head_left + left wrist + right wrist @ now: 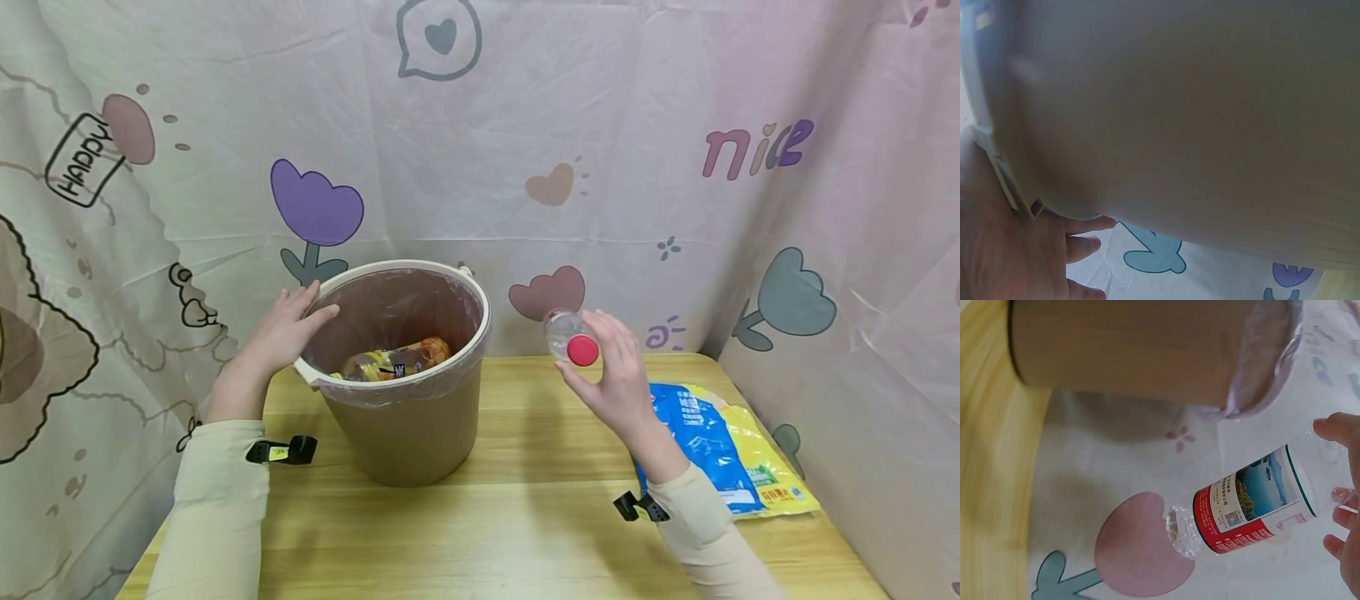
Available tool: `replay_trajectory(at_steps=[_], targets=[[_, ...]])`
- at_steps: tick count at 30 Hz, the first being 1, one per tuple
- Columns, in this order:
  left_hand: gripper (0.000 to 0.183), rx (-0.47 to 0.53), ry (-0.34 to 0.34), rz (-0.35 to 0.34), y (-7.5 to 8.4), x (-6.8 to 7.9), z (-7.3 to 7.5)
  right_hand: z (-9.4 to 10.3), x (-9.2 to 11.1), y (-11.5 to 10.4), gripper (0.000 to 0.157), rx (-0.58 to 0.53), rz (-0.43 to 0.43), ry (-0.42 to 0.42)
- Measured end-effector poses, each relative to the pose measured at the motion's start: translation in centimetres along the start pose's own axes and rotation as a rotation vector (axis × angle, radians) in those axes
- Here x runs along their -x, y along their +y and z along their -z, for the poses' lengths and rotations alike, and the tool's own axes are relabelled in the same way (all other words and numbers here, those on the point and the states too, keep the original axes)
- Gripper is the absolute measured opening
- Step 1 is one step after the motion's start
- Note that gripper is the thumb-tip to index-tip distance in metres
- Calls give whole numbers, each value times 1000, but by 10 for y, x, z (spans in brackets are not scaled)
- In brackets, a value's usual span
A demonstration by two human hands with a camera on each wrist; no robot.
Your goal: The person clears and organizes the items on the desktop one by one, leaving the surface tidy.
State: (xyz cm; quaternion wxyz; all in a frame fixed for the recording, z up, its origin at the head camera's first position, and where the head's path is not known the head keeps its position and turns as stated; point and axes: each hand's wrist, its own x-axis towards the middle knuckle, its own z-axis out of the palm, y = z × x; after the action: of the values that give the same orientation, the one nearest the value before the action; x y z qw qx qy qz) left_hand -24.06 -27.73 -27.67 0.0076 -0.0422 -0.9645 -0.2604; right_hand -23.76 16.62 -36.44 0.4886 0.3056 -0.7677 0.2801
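Note:
A brown trash bin (405, 442) with a cream rim and a clear liner stands on the table. My left hand (281, 329) rests on its left rim, the thumb over the opening. In the left wrist view its fingers (1085, 249) lie straight and spread beside the bin wall. My right hand (618, 375) holds a clear plastic bottle (1247, 506) near its capped end, right of the bin. The red cap (582, 350) faces the head camera. In the right wrist view the bottle's label, red with a lake picture, shows fully, and its base points away from the hand.
Inside the bin lies a drink bottle (397, 360) with a yellow and orange wrapper. A blue and yellow plastic package (720, 450) lies flat at the table's right, partly behind the right forearm. A printed curtain (465, 167) hangs behind and at both sides of the wooden table (465, 533).

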Motion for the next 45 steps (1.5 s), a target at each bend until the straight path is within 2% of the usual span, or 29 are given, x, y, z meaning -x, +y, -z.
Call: replay_trajectory(at_steps=[10,20,32,39,45], targets=[[80,-10,0,6,-1,0,-1,2,-15,-27,63,-84,37,105],[80,9,0,6,0,0,-1,0,-33,-44,65,-153,50,156],[79,-2,-7,7,-3,-1,-1,-5,-51,-62,69,-310,14,212],[78,7,-3,5,-2,-2,-1,-11,-63,-70,77,-465,-43,207],[78,2,3,1,-2,-3,-1,-19,-67,-75,79,-538,-134,120]])
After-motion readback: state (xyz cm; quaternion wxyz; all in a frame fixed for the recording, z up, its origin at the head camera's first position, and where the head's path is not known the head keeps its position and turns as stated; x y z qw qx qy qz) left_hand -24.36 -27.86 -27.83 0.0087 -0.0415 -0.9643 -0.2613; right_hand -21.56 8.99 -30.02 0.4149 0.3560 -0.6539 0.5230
